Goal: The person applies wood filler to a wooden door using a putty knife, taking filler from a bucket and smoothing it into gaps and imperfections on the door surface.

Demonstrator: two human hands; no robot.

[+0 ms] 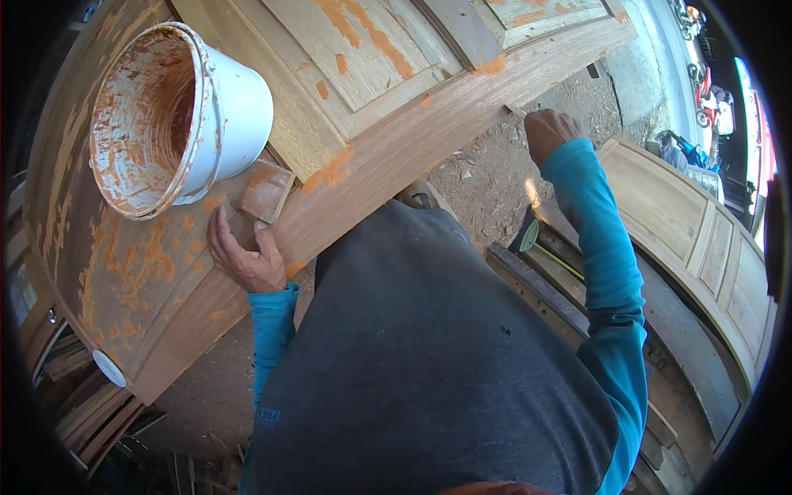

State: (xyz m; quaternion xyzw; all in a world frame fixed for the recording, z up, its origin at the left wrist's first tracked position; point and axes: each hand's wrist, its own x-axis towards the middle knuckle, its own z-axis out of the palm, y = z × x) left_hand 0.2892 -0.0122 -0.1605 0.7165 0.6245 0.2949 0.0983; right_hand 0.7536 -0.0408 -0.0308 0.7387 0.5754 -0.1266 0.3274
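Observation:
My left hand (247,257) rests on a wooden panel door (462,106), its fingers curved and spread, with the thumb by the lower edge of a square, putty-smeared wooden block (266,190). Whether the thumb touches the block is hard to tell. Out past the door's near edge, my right hand (552,134) is closed on a thin flat scraper (515,110), most of which the fist hides. Beyond my left hand, a white bucket (239,104) stands on the wood, its inside coated with orange-brown putty. Orange putty patches mark the door's surface.
At the right, another panelled door (660,194) lies beside stacked timber (544,285). A green fan-shaped tool (530,237) rests near that stack. A white round lid (109,369) is at the left edge. Wood scraps (91,425) lie lower left; motorbikes (706,97) stand far right.

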